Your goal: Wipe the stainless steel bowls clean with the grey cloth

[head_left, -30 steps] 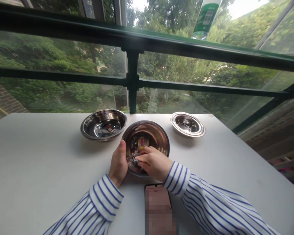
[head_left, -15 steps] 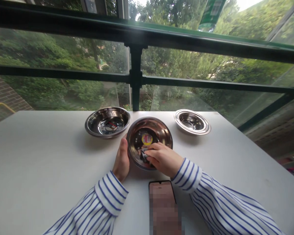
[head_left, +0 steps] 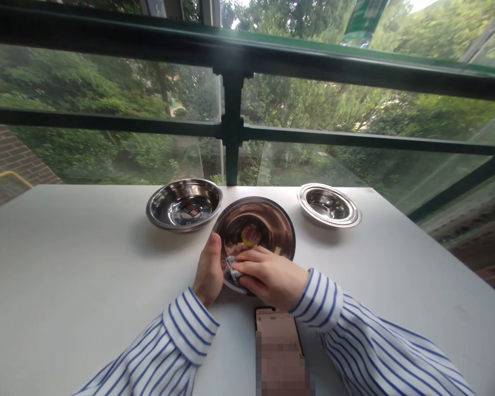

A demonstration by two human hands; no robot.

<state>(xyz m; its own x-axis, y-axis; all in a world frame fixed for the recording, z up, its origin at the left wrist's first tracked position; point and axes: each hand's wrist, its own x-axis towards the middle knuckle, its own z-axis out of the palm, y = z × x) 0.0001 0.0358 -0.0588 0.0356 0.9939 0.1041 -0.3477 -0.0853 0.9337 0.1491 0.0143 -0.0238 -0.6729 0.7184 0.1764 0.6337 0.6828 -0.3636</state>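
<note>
A steel bowl [head_left: 268, 223] with a yellow-and-red sticker [head_left: 251, 235] on its bottom sits tilted toward me on the white table [head_left: 66, 264]. My left hand [head_left: 208, 270] grips its near-left rim, thumb on the edge. My right hand [head_left: 270, 276] is closed on a small grey cloth [head_left: 231, 268] and presses it against the inside of the bowl near the left rim.
A second steel bowl [head_left: 184, 203] with a sticker inside stands at the back left. A smaller wide-rimmed steel bowl [head_left: 329, 205] stands at the back right. A phone [head_left: 278, 352] lies at the near edge between my striped sleeves. A green railing and glass close off the table's far side.
My right hand has slid the cloth from the middle of the bowl toward its near-left rim. My left hand stays on the rim. The view shifted slightly.
</note>
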